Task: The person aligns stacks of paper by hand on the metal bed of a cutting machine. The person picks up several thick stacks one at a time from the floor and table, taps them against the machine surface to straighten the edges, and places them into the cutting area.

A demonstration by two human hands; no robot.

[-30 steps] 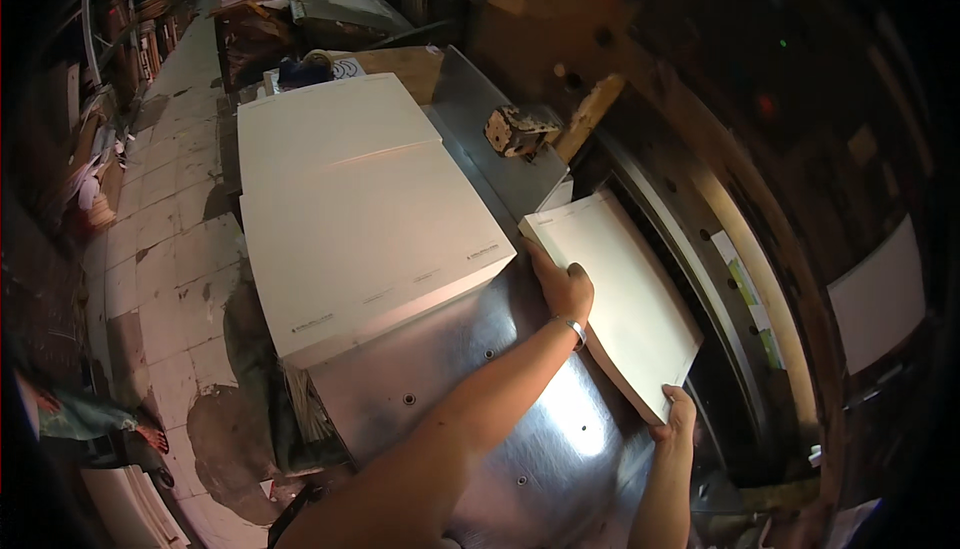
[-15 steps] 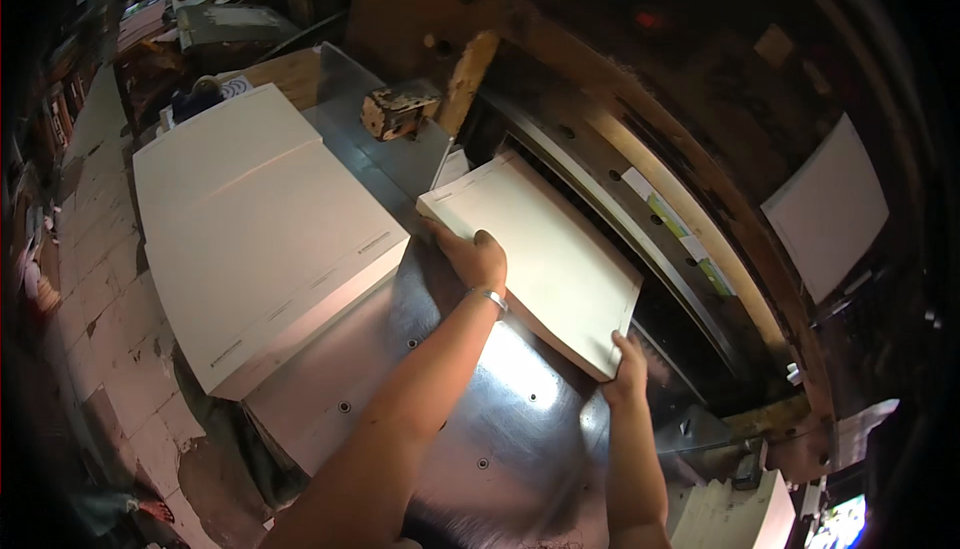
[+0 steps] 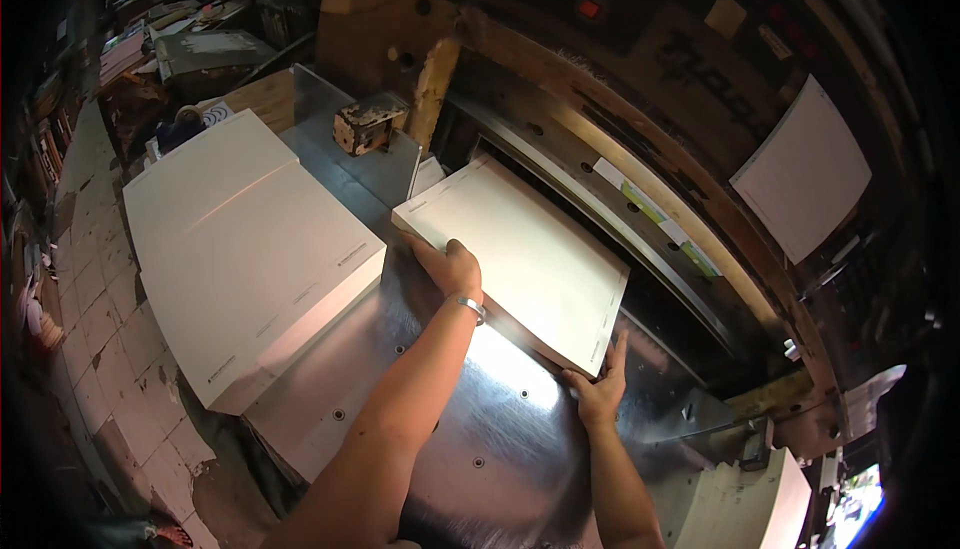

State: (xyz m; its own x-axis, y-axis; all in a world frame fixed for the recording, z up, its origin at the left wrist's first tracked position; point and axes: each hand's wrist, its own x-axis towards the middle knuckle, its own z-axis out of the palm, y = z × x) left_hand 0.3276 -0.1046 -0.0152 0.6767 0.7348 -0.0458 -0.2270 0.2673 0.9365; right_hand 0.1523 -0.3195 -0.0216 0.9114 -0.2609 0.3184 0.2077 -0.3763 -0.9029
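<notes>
On your left, a large white paper stack (image 3: 245, 259) lies on the steel bench (image 3: 480, 429), its near corner overhanging the bench edge. Behind it, near the back of the bench, you see a worn, paint-stained block (image 3: 368, 121) beside an upright clear panel (image 3: 345, 134). A wooden upright (image 3: 432, 89) rises just behind the block. Across the rear runs the dark machine housing (image 3: 640, 59), with a red indicator light (image 3: 588, 8) near its top. A white sheet (image 3: 805, 169) is fixed to the housing at your right. A smaller white stack (image 3: 755, 499) sits at lower right. The tiled floor (image 3: 90, 329) lies to your left, with cluttered shelves (image 3: 130, 39) beyond.
</notes>
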